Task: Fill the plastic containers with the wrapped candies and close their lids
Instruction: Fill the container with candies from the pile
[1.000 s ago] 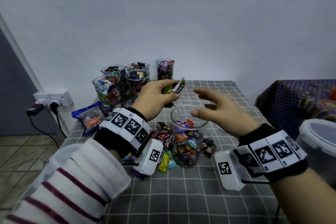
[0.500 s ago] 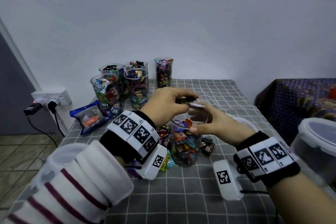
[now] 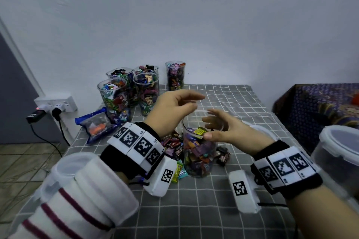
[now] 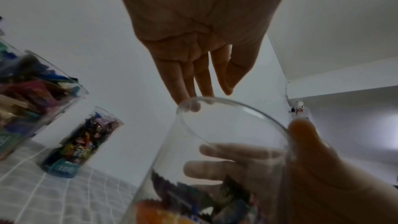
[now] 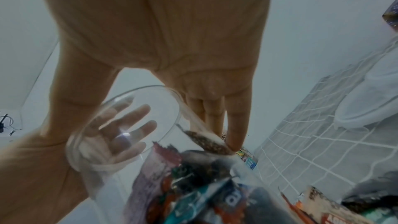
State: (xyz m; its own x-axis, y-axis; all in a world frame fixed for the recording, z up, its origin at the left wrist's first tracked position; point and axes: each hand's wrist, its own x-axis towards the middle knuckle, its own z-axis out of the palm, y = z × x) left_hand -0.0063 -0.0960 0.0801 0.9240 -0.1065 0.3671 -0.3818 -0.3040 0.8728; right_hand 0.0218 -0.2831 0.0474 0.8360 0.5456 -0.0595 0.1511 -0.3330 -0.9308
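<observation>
Behind right hand (image 3: 225,132), container (image 3: 198,153) rim partly hidden, blurred.

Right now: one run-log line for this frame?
phase: filling | left hand: open, empty, above container | right hand: steadies container | lid: off | loose candies: remain

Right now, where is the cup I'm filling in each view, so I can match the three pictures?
Head: the cup stands at centre, between both wrists, partly full of candies.
Left wrist: lower centre-right, its open rim under the left hand.
Right wrist: lower centre-left, its rim below the palm.
Shared landmark: the right hand holding the cup's side, seen in all three.
</observation>
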